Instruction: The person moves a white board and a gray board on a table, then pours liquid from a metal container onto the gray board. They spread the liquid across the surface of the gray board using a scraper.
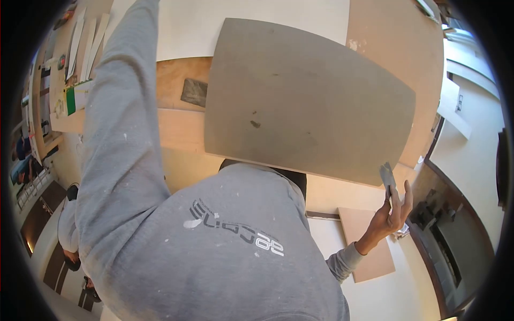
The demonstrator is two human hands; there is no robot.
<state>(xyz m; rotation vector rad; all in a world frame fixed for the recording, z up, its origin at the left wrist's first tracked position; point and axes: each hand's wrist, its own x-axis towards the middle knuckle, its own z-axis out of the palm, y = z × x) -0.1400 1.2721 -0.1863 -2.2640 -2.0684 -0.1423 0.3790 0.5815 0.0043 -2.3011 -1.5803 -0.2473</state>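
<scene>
Here are the fingers [395,200] of the right hand [388,220], lower right of the frame, pinching a grey strip [387,175] between thumb and fingertips, one finger standing free. The strip looks thin and bendy, maybe abrasive paper; the picture can't settle that. Its tip overlaps the lower right corner of the big grey panel [316,101], and whether it touches is hard to call.

For a good pass here, I'd say lay the strip flat, spread the fingers behind it and go lightly: a corner can round off under a hard pinch. Even strokes along the edge look wiser than digging at one spot.

Now the panel itself, filling the middle and upper right, curved along its top, with a dark smudge [255,124] near the centre worth an even, gentle touch. A steadying palm would help, but the left sleeve [123,107] runs out at the top left, so the left hand is out of view and its grip can't be told.

Beyond, a grey patch [193,92] lies on the surface [181,127] just left of the panel; a tan board [367,249] sits lower right.
</scene>
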